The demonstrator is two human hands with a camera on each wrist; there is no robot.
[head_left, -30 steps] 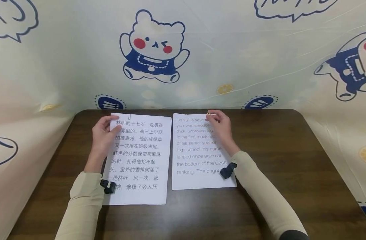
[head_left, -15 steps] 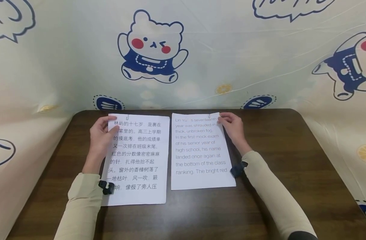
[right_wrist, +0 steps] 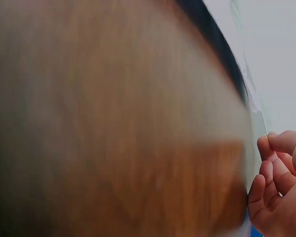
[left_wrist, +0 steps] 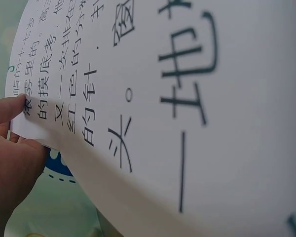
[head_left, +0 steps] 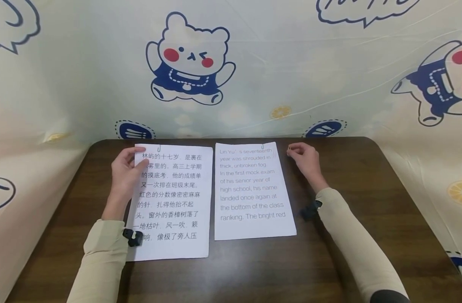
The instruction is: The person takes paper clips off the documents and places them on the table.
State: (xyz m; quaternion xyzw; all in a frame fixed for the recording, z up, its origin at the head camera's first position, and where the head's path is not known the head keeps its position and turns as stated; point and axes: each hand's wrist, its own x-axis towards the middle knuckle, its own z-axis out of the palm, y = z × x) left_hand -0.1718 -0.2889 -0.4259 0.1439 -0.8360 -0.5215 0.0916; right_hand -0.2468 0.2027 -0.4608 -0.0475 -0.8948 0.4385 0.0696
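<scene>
A printed sheet of paper (head_left: 170,248) with Chinese text lies at the left, a paper clip (head_left: 159,148) at its top edge. My left hand (head_left: 125,170) pinches its upper left edge, thumb on the printed face and other fingers behind. In the left wrist view the sheet bows upward along that side. To its right lies a smaller sheet (head_left: 253,229) with English text, also with a paper clip (head_left: 262,147) at its top. My right hand (head_left: 305,162) is apart from it, to the right, thumb and forefinger pinching a small yellow piece (right_wrist: 267,137) mostly hidden by the fingertips.
Both sheets rest on a dark brown wooden table (head_left: 352,176) with rounded far corners. Behind its far edge and along the sides hangs a pale curtain (head_left: 276,63) printed with bears and orange slices. Each wrist wears a small black camera (head_left: 133,237).
My right hand has moved right, off the top of the English sheet and past its corner, uncovering the text and clip. The left hand keeps its hold on the Chinese sheet.
</scene>
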